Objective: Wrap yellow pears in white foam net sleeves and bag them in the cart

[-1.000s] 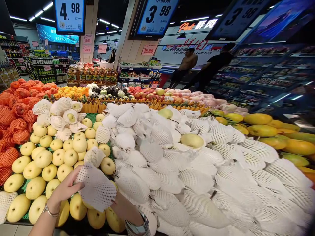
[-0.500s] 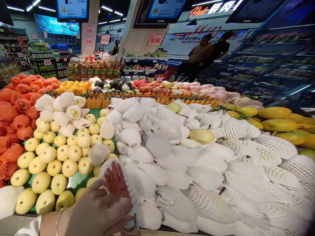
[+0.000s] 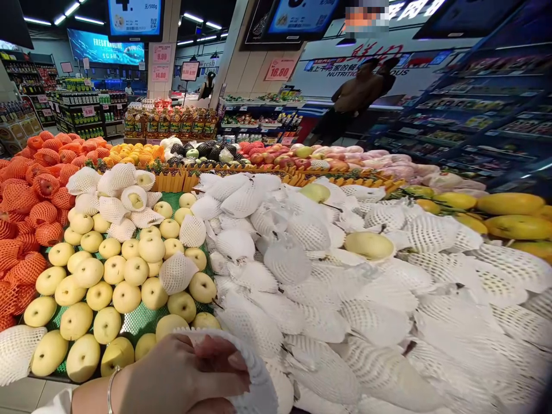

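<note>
At the bottom, my left hand, with a thin bangle on its wrist, is closed on a white foam fruit net. The reddish fingers showing in the net's mouth seem to be my right hand; the rest of it is hidden by my left hand and the net. Just behind and left of my hands, bare yellow pears lie on a green mat, with a few in white nets. To the right spreads a large heap of net-wrapped fruit, one bare yellow-green fruit among it.
Orange-netted fruit is piled on the left. Papayas lie at the right. An orange slatted divider runs behind the pears, with apples beyond. Two people stand farther back. Price screens hang above.
My hands and the foam net have moved down and slightly right. The right hand's fingers, spread in the net's opening before, are now mostly covered. The view has shifted a little.
</note>
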